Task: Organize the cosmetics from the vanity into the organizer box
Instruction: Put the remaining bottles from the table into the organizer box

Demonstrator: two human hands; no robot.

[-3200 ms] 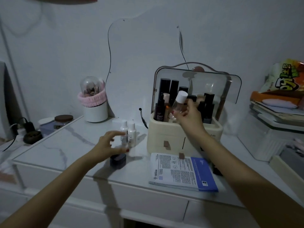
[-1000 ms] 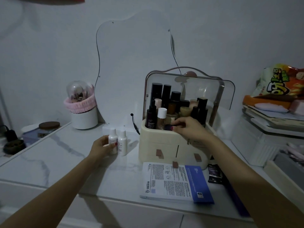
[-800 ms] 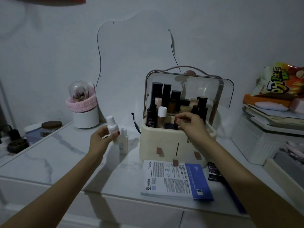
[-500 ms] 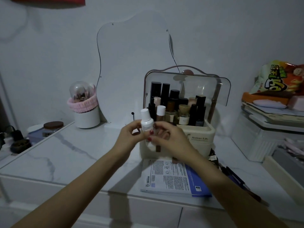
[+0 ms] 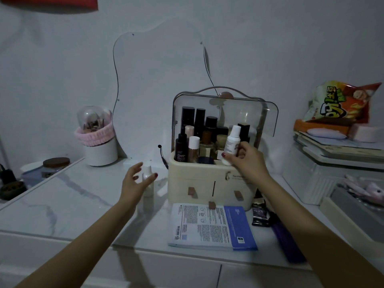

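Note:
A cream organizer box with a raised clear lid stands on the marble vanity top. Several dark and pale bottles stand in its upper tray. My right hand grips a small white bottle over the tray's right front part. A second small white bottle stands on the vanity just left of the box. My left hand is spread around it, fingers open, and whether it touches the bottle I cannot tell.
A blue-and-white booklet, a dark sachet and a purple tube lie in front of the box. A white cup with a pink band stands back left. Stacked boxes and a snack bag crowd the right side.
The white bottle passed from my left hand to my right, which carried it up over the organizer tray. My left hand went back to the second bottle on the vanity.

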